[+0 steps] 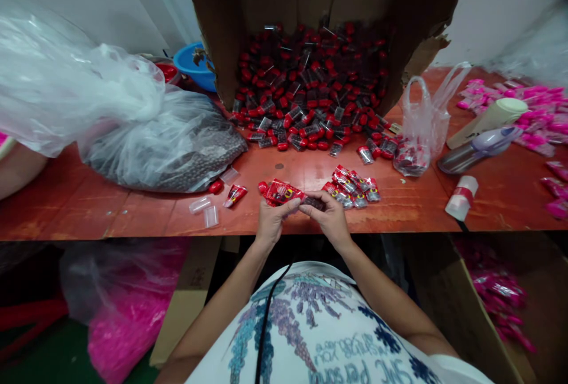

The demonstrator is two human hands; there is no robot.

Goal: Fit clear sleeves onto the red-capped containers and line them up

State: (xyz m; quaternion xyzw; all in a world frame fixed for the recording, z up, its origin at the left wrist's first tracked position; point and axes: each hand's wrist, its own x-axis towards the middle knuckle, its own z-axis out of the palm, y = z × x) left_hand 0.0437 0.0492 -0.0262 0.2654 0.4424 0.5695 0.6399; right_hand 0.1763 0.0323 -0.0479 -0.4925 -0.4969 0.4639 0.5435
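Note:
My left hand (pixel 271 218) is closed on a red printed packet (pixel 284 192), with a red cap (pixel 263 187) showing just beyond its left end. Fingers of my right hand (pixel 329 218) pinch a small clear bottle of dark beads (pixel 313 202) at the packet's right end; whether the bottle sits partly inside the packet is hard to make out. Right of my hands lies a pile of red packets (pixel 352 186). On the left a single red packet (pixel 235 195), a red cap (pixel 216 186) and clear empty tubes (pixel 211 216) rest on the table.
A torn cardboard box (pixel 208 29) lies open ahead, spilling red-capped bottles (pixel 306 106). Left stands a plastic bag of dark beads (pixel 168 147), with a blue basin (pixel 195 67) behind. A knotted bag (pixel 417 129), drinking bottle (pixel 470 150), white roll (pixel 462 197) and pink packets (pixel 532 112) occupy the right.

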